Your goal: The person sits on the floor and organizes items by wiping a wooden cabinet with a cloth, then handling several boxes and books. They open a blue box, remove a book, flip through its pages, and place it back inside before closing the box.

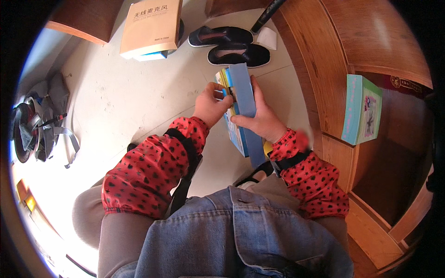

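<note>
A flat box with a plain blue face and a colourful printed side is held tilted above the floor, in front of my knees. My right hand is shut on its right edge, thumb across the blue face. At the printed side, the thumb and fingers of my left hand pinch a small blue tab. The fingers partly hide where the tab meets the box. Below my right wrist, part of a yellow thing shows; what it is cannot be told.
Two black cloth shoes lie beyond the box, near a white paper piece and a black pole. A brown cardboard box bears writing. Bags with straps lie left. In the wooden cabinet stands a turquoise-green box.
</note>
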Action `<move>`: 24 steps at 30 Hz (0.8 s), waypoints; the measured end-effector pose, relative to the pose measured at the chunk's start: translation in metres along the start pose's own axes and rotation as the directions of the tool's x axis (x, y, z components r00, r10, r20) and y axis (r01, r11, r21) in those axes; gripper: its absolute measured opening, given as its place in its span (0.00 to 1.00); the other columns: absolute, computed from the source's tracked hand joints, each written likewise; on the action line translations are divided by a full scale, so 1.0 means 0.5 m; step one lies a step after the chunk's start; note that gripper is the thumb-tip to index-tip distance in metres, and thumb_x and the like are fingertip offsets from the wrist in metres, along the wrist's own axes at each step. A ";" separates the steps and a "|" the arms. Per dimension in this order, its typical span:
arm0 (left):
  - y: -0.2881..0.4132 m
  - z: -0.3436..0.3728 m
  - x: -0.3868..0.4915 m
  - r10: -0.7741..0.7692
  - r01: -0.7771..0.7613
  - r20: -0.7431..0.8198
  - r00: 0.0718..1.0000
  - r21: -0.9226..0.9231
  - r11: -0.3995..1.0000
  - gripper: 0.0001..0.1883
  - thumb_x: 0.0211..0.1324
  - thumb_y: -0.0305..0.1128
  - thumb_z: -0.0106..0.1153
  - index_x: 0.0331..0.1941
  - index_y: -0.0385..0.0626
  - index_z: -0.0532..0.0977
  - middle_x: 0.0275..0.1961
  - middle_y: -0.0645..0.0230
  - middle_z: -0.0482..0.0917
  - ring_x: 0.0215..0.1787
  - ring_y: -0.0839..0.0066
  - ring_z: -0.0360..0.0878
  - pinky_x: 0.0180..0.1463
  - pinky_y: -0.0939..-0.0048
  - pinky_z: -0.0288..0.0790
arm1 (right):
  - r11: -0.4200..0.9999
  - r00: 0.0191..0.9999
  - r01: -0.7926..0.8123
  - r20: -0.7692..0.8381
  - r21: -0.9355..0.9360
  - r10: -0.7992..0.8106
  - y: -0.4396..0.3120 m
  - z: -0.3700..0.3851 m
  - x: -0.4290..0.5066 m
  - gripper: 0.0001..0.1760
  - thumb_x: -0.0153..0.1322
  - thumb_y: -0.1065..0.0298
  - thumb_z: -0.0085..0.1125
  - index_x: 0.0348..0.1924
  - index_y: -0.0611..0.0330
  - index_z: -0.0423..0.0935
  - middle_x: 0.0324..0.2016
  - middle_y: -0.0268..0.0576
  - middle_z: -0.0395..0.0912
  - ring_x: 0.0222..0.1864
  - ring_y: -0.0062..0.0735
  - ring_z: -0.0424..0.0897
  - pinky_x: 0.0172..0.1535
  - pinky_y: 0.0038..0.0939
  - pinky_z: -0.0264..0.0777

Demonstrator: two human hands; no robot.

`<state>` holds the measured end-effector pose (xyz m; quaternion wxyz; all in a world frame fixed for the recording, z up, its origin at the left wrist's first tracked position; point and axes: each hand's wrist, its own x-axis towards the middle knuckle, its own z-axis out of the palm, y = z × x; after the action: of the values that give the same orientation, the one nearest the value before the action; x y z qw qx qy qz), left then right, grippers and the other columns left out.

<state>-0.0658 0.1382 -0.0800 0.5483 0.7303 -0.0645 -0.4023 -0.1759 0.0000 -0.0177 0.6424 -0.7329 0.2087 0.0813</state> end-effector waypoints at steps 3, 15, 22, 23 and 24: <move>-0.010 -0.007 0.003 -0.129 0.156 0.114 0.985 -0.280 0.947 0.20 0.58 0.34 0.65 0.51 0.38 0.73 0.42 0.60 0.83 0.42 0.69 0.85 0.45 0.64 0.82 | 0.928 0.981 0.107 -0.113 -0.358 -0.157 0.014 0.025 0.002 0.69 0.57 0.63 0.77 0.77 0.66 0.33 0.71 0.66 0.50 0.72 0.61 0.57 0.72 0.49 0.55; -0.059 -0.028 0.016 0.164 -0.061 0.217 0.962 -0.417 0.907 0.23 0.60 0.27 0.67 0.57 0.43 0.70 0.42 0.65 0.81 0.41 0.76 0.84 0.43 0.75 0.77 | 0.977 0.994 -0.072 0.092 0.203 0.054 -0.013 -0.030 -0.010 0.61 0.65 0.70 0.68 0.79 0.58 0.31 0.72 0.45 0.53 0.73 0.37 0.58 0.74 0.41 0.51; -0.065 -0.031 0.033 0.303 -0.196 0.227 0.926 -0.398 0.896 0.19 0.59 0.25 0.68 0.52 0.44 0.72 0.42 0.70 0.81 0.42 0.78 0.84 0.48 0.75 0.77 | 0.979 0.998 0.053 -0.014 -0.199 -0.057 0.014 0.008 0.002 0.66 0.62 0.69 0.71 0.78 0.61 0.29 0.75 0.52 0.44 0.77 0.43 0.48 0.75 0.43 0.49; -0.064 -0.031 0.036 0.317 -0.195 0.230 0.920 -0.432 0.880 0.19 0.59 0.25 0.68 0.52 0.44 0.72 0.41 0.70 0.81 0.42 0.78 0.83 0.48 0.75 0.77 | 0.964 0.997 0.057 -0.038 -0.260 -0.069 0.020 0.017 0.002 0.66 0.62 0.69 0.72 0.78 0.62 0.28 0.75 0.52 0.44 0.77 0.43 0.48 0.75 0.43 0.49; -0.063 -0.031 0.037 0.331 -0.195 0.237 0.914 -0.457 0.868 0.19 0.58 0.24 0.68 0.51 0.45 0.72 0.42 0.71 0.81 0.43 0.79 0.83 0.50 0.75 0.77 | 0.947 0.996 0.048 -0.050 -0.319 -0.068 0.025 0.024 0.002 0.67 0.62 0.69 0.72 0.78 0.62 0.27 0.76 0.52 0.44 0.77 0.43 0.48 0.75 0.43 0.49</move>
<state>-0.0542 0.1522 -0.1150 0.7271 0.5059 -0.1600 -0.4357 -0.1782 0.0106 -0.0313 0.5116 -0.8346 0.1907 0.0727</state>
